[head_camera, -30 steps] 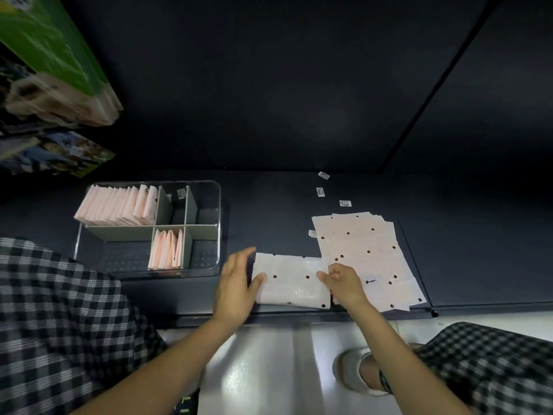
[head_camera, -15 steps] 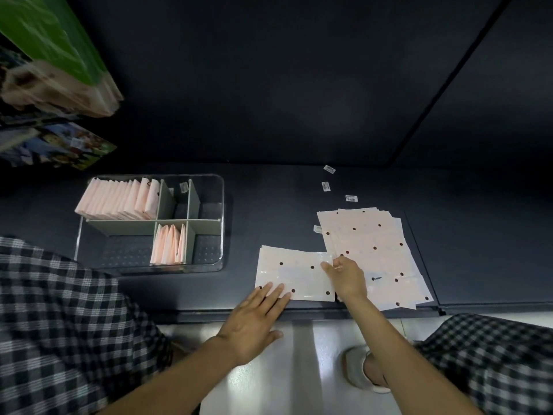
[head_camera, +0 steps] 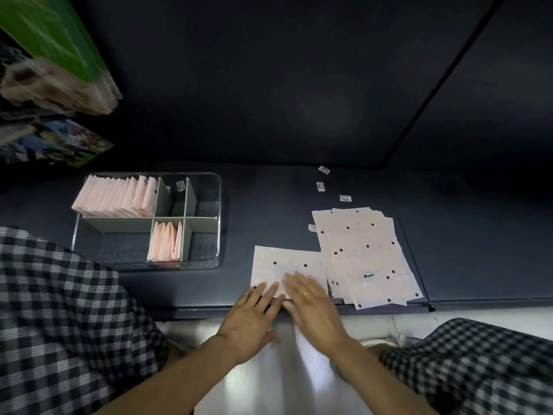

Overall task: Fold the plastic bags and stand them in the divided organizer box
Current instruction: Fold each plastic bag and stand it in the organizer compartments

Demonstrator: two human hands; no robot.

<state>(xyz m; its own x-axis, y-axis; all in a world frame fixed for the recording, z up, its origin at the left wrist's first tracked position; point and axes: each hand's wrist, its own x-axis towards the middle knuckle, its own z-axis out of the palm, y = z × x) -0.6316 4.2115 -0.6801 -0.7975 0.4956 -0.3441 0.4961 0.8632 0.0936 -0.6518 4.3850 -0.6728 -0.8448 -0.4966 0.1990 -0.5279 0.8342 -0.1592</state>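
Pressing unevenly could make the slick plastic bag (head_camera: 288, 265) skid off the bench (head_camera: 269, 193) edge or crease crooked, so it wouldn't stand in the organizer box (head_camera: 220, 205) to its left. Both my left hand (head_camera: 250, 320) and right hand (head_camera: 312, 307) lie flat, fingers straight and slightly spread, on the bag's near edge, gripping nothing.

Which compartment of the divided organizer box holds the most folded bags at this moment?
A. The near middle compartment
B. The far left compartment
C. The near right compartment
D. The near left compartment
B: the far left compartment of the organizer box holds a long row of folded bags, the near middle one has only a few folded bags, and the near left and near right ones show only their dotted floor.
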